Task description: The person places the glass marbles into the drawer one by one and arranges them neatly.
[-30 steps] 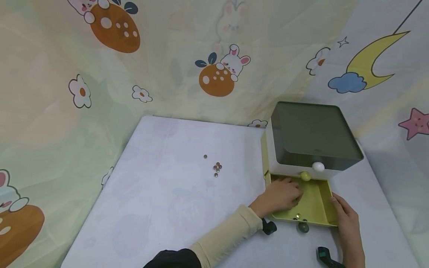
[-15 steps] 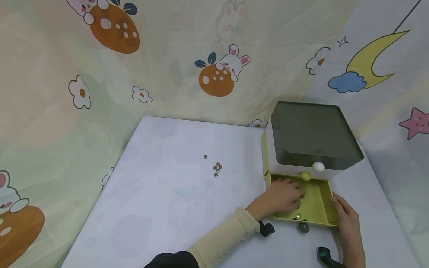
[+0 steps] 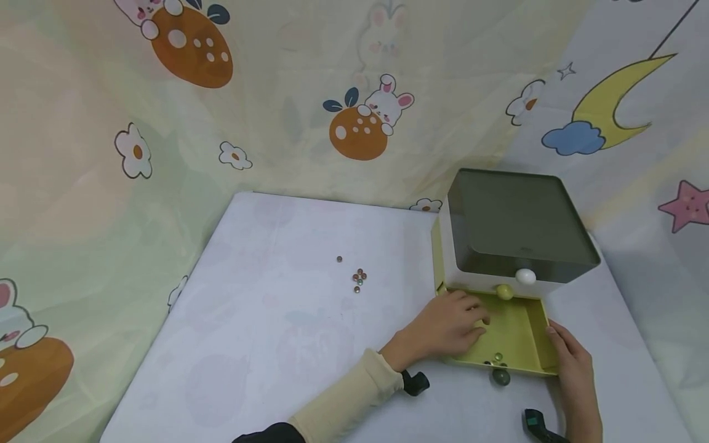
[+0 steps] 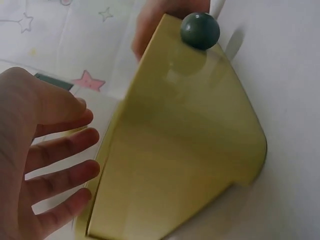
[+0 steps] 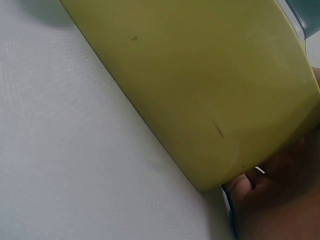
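Note:
A yellow-green drawer (image 3: 517, 326) stands pulled out of a small cabinet (image 3: 448, 252). Over its left part is my left hand (image 3: 451, 323), the fingers loosely bent and apart. The left wrist view shows those fingers (image 4: 65, 145) with nothing between them, beside the drawer's top edge. My right hand (image 3: 576, 372) grips the drawer's right side, the thumb side at the rim; in the right wrist view its fingers are partly hidden by the drawer wall (image 5: 200, 90). Several small shiny beads (image 3: 498, 357) lie inside near the front, behind a dark green round knob (image 3: 501, 376).
On the white table (image 3: 266, 320), left of the cabinet, lie several more beads (image 3: 360, 277) in a cluster, with a single bead (image 3: 340, 259) apart from them. A white knob (image 3: 525, 276) and a yellow-green knob (image 3: 504, 291) stick out over the drawer. Patterned cloth (image 3: 288, 123) hangs behind.
My left hand has drawn back to the left inside the drawer, its fingers loosening and showing more of the drawer floor. The right hand stays on the drawer's side.

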Action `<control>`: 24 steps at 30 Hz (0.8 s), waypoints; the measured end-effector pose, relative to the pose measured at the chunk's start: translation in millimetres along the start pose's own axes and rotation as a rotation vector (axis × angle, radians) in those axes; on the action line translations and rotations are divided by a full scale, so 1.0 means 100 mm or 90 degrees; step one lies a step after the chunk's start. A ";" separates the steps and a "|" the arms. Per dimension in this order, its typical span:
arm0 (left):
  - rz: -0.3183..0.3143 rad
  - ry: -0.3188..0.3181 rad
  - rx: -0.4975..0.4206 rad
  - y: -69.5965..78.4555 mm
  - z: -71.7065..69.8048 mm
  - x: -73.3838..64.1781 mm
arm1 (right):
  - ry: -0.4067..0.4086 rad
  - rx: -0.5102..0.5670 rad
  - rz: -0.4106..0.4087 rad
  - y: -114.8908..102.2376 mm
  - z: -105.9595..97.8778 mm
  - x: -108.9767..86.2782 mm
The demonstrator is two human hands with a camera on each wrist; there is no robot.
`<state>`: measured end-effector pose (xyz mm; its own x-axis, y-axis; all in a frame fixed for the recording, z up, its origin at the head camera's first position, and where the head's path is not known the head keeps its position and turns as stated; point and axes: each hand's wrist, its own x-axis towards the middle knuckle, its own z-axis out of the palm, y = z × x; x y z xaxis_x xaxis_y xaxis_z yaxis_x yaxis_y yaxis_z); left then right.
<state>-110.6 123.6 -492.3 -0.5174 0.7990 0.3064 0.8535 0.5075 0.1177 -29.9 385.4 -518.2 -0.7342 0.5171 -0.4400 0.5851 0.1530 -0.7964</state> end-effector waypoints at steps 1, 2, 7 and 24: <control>-0.002 0.009 -0.007 -0.02 -0.02 -0.03 | -0.001 -0.001 0.001 0.01 0.00 0.00; -0.004 0.019 -0.014 -0.05 -0.03 -0.06 | -0.002 -0.001 0.004 0.02 -0.01 -0.01; -0.022 0.049 -0.102 -0.19 -0.13 -0.21 | 0.000 0.000 -0.001 0.02 0.00 0.00; -0.059 0.044 -0.389 -0.91 -0.52 -0.77 | 0.006 -0.008 0.001 0.00 0.00 0.01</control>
<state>-145.0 -0.9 -477.5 -0.6029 0.7277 0.3271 0.6968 0.2806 0.6601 -30.5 385.8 -519.1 -0.7304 0.5248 -0.4371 0.5900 0.1623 -0.7909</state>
